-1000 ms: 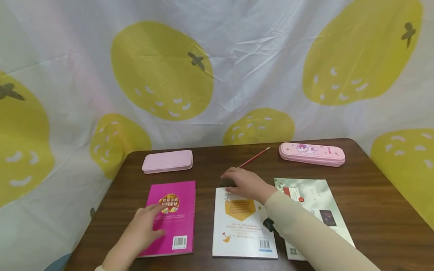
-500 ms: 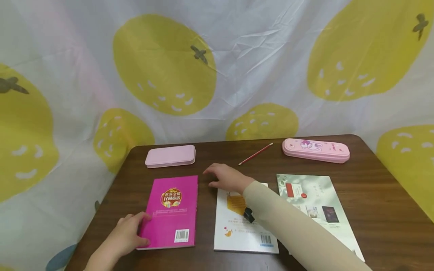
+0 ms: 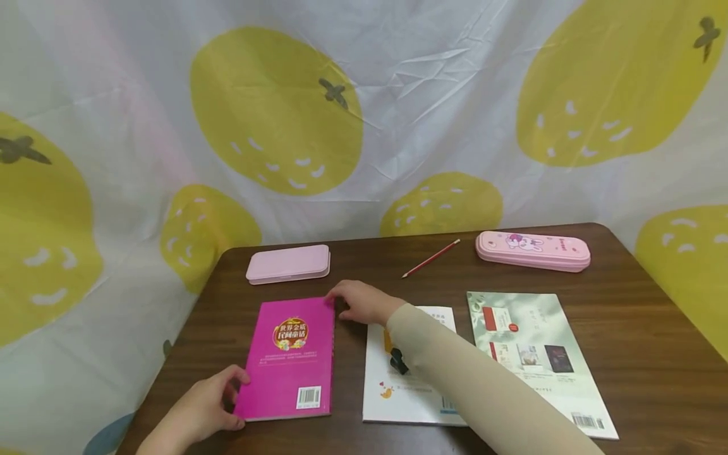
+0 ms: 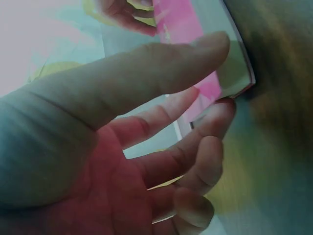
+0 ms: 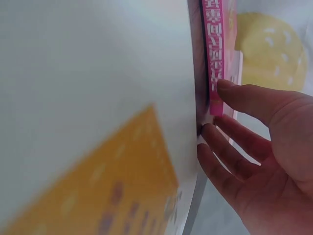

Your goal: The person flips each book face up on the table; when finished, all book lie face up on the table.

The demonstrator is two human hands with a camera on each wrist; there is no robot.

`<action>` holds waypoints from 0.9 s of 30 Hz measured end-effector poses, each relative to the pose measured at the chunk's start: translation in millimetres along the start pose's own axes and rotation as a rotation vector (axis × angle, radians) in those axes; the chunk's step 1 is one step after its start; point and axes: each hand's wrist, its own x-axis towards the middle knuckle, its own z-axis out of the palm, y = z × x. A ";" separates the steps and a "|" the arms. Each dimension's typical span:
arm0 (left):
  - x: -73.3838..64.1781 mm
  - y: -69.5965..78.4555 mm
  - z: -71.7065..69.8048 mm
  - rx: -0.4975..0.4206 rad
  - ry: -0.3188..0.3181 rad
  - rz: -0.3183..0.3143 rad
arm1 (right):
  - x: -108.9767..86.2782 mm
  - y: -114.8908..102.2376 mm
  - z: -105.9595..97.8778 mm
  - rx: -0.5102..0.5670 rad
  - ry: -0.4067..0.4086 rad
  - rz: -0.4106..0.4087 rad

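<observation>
A bright pink book [image 3: 287,374] lies flat at the left of the table, a barcode near its lower right corner. My left hand [image 3: 203,404] holds its near left corner, fingertips on the side edge and thumb at the bottom edge. In the left wrist view that corner of the book [image 4: 183,24] shows between thumb and fingers. At the far right corner, my right hand [image 3: 366,303] grips the same book. The right wrist view has the thumb on the lettered spine [image 5: 214,54] and the index fingertip at its end. My right forearm crosses above a white book [image 3: 392,407].
A pale green booklet [image 3: 537,338] lies to the right. Along the back are a plain pink case [image 3: 289,263], a red pencil [image 3: 430,258] and a pink pencil case [image 3: 531,248] with a rabbit picture. A fruit-print cloth [image 3: 364,139] hangs behind the brown table [image 3: 643,354].
My right hand has moved left across the white book to the pink book's far corner. My left hand has drawn back from over the pink cover to its near left corner.
</observation>
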 end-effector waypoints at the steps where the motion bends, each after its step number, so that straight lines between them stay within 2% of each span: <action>1: 0.0 -0.1 1.0 -0.002 0.002 -0.006 | 0.7 -0.7 0.7 -0.005 0.002 -0.001; 9: -1.1 0.2 7.9 -0.018 0.039 -0.076 | 0.9 -6.9 0.7 -0.039 0.018 0.040; 13: -2.1 -2.3 8.7 -0.009 0.061 -0.053 | 3.2 -9.1 1.7 -0.036 0.044 0.091; 17: -3.5 -5.9 7.5 -0.006 0.058 -0.010 | 7.9 -9.6 4.7 -0.070 0.065 0.151; 20: -4.7 -8.3 5.5 -0.007 0.051 -0.003 | 10.3 -9.3 5.7 -0.095 0.080 0.169; 22: -5.3 -9.5 4.1 -0.009 0.051 -0.017 | 10.9 -8.8 5.7 -0.096 0.085 0.173; 27: -4.8 -8.9 2.0 -0.026 0.053 -0.097 | 6.8 -5.7 3.9 -0.059 0.093 0.156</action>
